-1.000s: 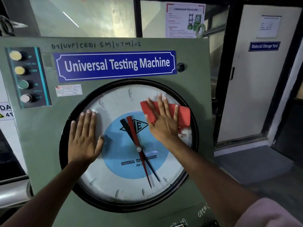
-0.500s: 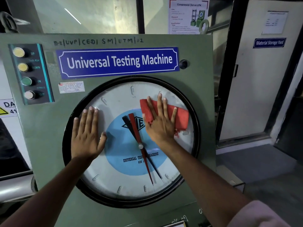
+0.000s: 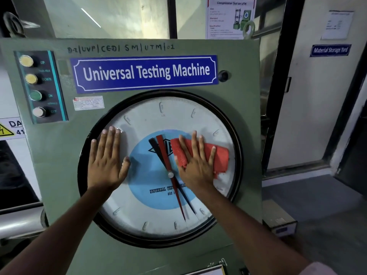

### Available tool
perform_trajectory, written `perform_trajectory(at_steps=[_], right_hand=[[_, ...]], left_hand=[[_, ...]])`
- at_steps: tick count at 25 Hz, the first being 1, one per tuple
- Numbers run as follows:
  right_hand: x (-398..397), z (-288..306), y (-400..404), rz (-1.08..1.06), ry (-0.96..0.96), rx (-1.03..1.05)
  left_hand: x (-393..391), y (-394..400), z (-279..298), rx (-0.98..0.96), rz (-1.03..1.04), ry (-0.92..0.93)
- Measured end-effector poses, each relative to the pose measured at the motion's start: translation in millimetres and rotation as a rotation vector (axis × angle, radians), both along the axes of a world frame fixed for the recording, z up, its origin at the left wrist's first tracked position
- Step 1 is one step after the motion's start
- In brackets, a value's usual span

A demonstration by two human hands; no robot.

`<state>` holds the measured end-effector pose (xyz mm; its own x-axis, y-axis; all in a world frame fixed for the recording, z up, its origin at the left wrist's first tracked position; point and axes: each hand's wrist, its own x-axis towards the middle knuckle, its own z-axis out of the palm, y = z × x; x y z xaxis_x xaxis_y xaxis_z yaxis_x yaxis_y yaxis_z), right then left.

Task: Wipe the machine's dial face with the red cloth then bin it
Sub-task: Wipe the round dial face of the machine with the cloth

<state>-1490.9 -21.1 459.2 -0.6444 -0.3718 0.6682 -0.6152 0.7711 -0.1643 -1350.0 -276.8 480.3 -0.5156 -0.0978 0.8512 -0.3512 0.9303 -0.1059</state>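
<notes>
A large round dial face (image 3: 151, 213) with a black rim, white scale ring and blue centre fills the front of the green machine (image 3: 59, 175). A red and a black pointer cross its middle. My right hand (image 3: 195, 165) lies flat on a red cloth (image 3: 220, 155), pressing it against the glass just right of the pointers. My left hand (image 3: 106, 161) rests flat with fingers spread on the dial's left side, holding nothing. No bin is in view.
A blue "Universal Testing Machine" sign (image 3: 146, 73) sits above the dial. A button panel (image 3: 38, 86) runs down the upper left. A white door (image 3: 313, 96) marked "Material Storage Yard" stands at the right, with a small grey box (image 3: 280, 221) on the floor beside the machine.
My right hand has slid the red cloth down and slightly left, from the dial's upper right toward the centre. My left hand stays pressed on the left side.
</notes>
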Motion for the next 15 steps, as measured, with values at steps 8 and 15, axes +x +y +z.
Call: perform_trajectory(at_steps=[8, 15], right_hand=[[-25, 102, -58, -0.012, -0.057, -0.383], [21, 97, -122, 0.208, 0.326, -0.054]], left_hand=[[3, -9, 3, -0.027, 0.006, -0.021], [2, -4, -3, 0.085, 0.041, 0.076]])
